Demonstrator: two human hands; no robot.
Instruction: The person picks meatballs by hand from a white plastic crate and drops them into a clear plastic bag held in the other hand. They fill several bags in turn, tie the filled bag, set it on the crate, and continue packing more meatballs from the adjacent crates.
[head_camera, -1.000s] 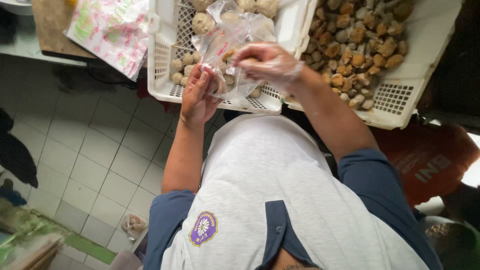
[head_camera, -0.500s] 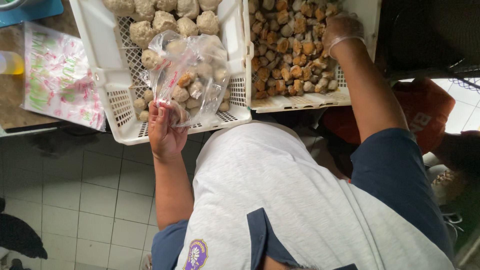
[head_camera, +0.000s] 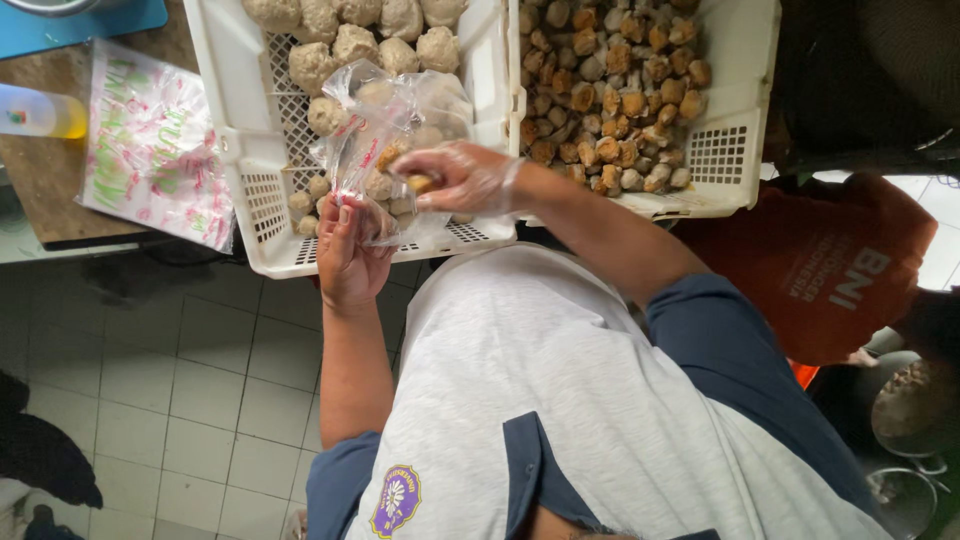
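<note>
My left hand (head_camera: 350, 258) grips the edge of a clear plastic bag (head_camera: 395, 130) that holds several pale and brown food balls. The bag hangs over the near side of a white perforated crate (head_camera: 228, 120) with large pale balls. My right hand (head_camera: 462, 178), in a thin clear glove, is at the bag's mouth and pinches a few small brown fried pieces (head_camera: 420, 184). A second white crate (head_camera: 745, 110) to the right is filled with several small brown fried pieces.
A stack of printed plastic bags (head_camera: 150, 150) lies on a wooden table (head_camera: 40, 185) at the left, by a bottle of yellow liquid (head_camera: 40, 112). A red bag (head_camera: 830, 270) sits at the right. White floor tiles (head_camera: 170, 410) lie below.
My right hand has come back from the right crate to the bag's mouth with brown pieces. My left hand has kept hold of the bag. The camera view has shifted slightly.
</note>
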